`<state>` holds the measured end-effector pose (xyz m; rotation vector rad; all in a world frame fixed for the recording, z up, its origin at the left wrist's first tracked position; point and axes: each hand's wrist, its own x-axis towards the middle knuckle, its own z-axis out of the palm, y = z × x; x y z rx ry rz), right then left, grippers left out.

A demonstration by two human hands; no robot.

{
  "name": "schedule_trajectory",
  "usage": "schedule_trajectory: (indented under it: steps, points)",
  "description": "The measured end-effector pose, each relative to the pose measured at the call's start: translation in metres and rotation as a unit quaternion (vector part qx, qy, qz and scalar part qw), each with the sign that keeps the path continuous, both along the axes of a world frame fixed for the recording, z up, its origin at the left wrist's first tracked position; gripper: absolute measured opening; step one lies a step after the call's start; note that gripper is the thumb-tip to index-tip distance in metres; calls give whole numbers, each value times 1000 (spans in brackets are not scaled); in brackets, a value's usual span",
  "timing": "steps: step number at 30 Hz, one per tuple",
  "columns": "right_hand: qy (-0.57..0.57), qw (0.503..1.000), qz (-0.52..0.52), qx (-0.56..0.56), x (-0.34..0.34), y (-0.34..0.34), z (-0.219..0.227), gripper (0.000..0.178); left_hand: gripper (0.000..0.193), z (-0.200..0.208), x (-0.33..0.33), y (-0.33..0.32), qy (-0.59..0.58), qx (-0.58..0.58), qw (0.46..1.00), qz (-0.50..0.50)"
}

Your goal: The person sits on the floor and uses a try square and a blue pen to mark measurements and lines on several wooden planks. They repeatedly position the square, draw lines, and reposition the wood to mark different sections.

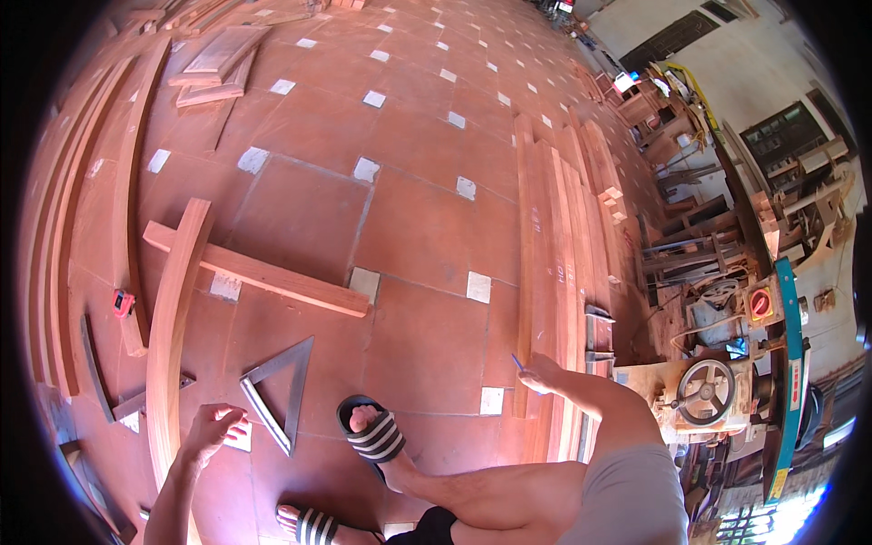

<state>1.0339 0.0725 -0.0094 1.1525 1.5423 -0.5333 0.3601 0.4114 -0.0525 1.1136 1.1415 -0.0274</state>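
My left hand (pixel 214 433) hangs beside a long wooden beam (pixel 173 336), its fingers loosely curled and nothing visible in them. That beam rests across a shorter wooden bar (pixel 277 280). A triangular metal square (pixel 298 391) lies on the floor just beyond the hand. To the right, my right hand (pixel 545 373) pinches a slim blue pen (pixel 518 362) over a row of long boards (pixel 565 263). Pale marks show on the boards, and metal clamps (pixel 599 334) stand on them near my right arm.
More long beams (pixel 86 209) lie at the left with a red tape measure (pixel 123 302) and a dark metal square (pixel 94 368). A board stack (pixel 218 64) sits farther back. A machine with a handwheel (pixel 707 391) stands at the right. My sandalled foot (pixel 372 427) is between.
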Motion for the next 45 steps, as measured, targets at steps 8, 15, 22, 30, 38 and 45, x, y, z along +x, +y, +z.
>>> schedule_trajectory:
  steps: [8,15,22,30,38,45]
  points:
    - [127,928,-73,342,-44,186,-32,18,32,12,-30,-8,48,54,997,-4]
    - [483,740,131,450,-182,320,-20,12,36,51,-100,8,44,53,993,95]
    - [529,776,175,295,-304,350,-48,27,43,127,-225,-9,146,196,937,248]
    - [382,902,136,146,-356,392,-83,44,41,193,-338,-170,273,210,833,434]
    - [379,909,112,130,-380,414,-82,36,35,216,-379,-322,463,145,790,375]
    - [397,899,11,184,-394,399,-53,30,59,80,-292,-254,444,401,778,193]
